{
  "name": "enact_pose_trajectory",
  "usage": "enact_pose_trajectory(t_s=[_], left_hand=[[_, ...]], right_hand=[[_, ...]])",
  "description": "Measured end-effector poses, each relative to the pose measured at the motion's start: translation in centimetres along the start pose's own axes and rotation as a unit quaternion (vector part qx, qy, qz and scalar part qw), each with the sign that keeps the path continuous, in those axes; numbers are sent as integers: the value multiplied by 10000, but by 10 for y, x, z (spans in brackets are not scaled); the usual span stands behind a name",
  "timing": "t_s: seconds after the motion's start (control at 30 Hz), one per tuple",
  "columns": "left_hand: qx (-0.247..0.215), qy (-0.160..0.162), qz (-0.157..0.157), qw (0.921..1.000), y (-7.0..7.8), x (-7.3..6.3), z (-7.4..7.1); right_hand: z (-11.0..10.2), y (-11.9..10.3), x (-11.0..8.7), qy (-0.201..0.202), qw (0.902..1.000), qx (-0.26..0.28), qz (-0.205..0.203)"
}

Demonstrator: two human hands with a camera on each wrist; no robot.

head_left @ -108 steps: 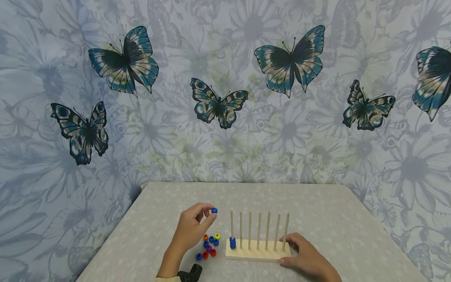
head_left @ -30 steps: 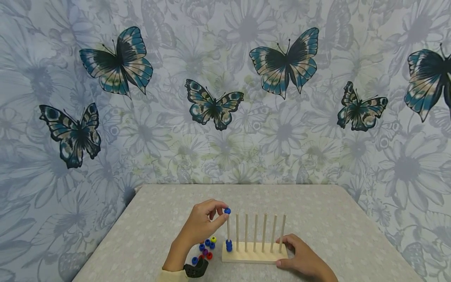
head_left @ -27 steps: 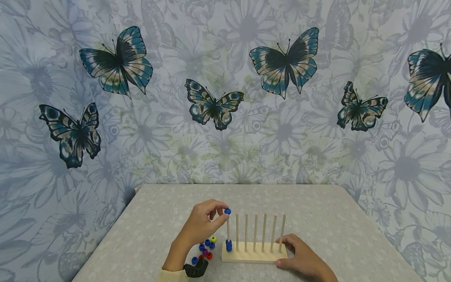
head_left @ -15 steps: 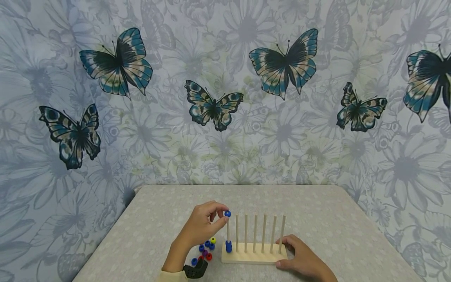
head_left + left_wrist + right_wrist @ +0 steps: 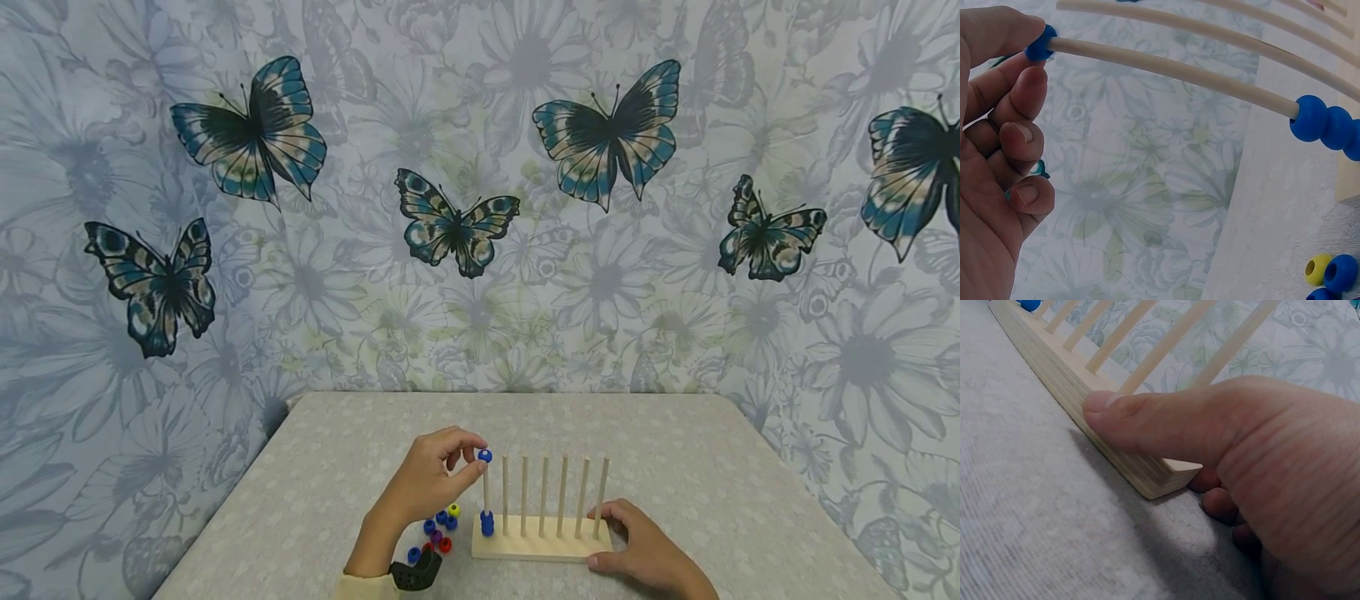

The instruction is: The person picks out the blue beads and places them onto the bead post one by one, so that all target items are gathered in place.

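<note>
My left hand (image 5: 438,475) pinches a blue bead (image 5: 485,456) between thumb and index finger at the top of the leftmost peg. In the left wrist view the tip of that peg (image 5: 1172,70) sits in the hole of the blue bead (image 5: 1040,45). Lower on the same peg, blue beads (image 5: 1309,119) are stacked down at the base. The wooden peg rack (image 5: 540,546) stands upright on the table, its other pegs bare. My right hand (image 5: 648,546) grips the rack's right end, with the thumb (image 5: 1147,422) along the front and the fingers behind, partly hidden.
Left of the rack lie loose beads: a yellow bead (image 5: 453,509), several blue beads (image 5: 429,526), a purple bead (image 5: 437,537) and red beads (image 5: 446,544). My left forearm and its black wrist strap (image 5: 416,571) partly cover this group. A patterned wall stands behind the table (image 5: 637,433).
Over the earlier frames my left hand has carried the blue bead right to the peg's tip, and the bead has dropped slightly onto it. My right hand keeps its grip on the rack.
</note>
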State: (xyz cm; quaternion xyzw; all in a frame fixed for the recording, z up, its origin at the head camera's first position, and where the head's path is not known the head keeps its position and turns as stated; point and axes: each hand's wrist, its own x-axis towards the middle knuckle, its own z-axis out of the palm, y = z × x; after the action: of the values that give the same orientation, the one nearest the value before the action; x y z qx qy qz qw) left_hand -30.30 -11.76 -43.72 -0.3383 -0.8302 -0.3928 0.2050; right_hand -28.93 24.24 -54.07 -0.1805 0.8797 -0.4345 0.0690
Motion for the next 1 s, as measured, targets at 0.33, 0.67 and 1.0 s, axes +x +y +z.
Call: enact_pose_trajectory(t_s=[0.33, 0.67, 1.0], left_hand=[[10, 100, 71, 9999, -1, 0, -1], [-24, 282, 37, 9996, -1, 0, -3], [152, 367, 122, 9991, -4, -6, -7]], right_hand=[[1, 2, 0, 35, 10000, -20, 32], [0, 4, 0, -2, 10000, -74, 36], [-2, 3, 1, -57, 10000, 10, -58]])
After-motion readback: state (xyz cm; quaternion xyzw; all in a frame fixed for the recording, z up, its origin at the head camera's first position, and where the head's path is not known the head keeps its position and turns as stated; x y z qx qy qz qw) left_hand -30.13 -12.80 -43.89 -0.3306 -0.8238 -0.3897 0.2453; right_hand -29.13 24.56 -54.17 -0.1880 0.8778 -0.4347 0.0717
